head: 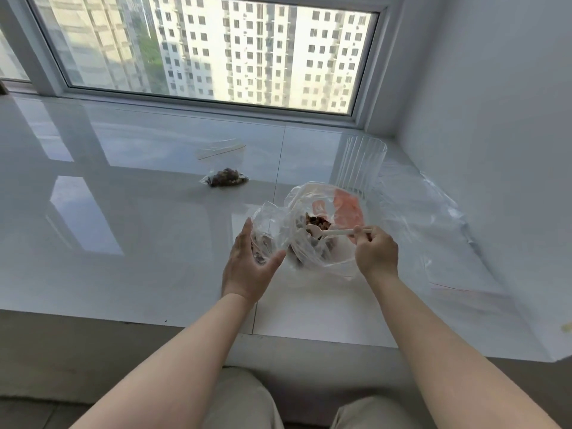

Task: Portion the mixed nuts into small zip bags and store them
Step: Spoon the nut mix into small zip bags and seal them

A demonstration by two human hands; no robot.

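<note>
Nearest: knees in beige trousers (pixel 247 404), both bare forearms reaching over white sill (pixel 123 243).

Left hand (pixel 247 261) cupped around small zip bag (pixel 267 227) — thumb and fingers curled at its sides, few nuts inside.

Right hand (pixel 376 250) pinching handle of white plastic spoon (pixel 331 232), bowl dipped into mixed nuts (pixel 315 224) in large clear bag (pixel 322 218), touching small bag's right side.

Right: flat clear plastic sheets (pixel 433 218).

Behind large bag: ribbed clear cup (pixel 363 165), upright.

Farther left — filled zip bag (pixel 224 178) lying on sill, empty zip bag (pixel 221 148) just beyond.

Farthest: window (pixel 210 48), tower blocks outside.
</note>
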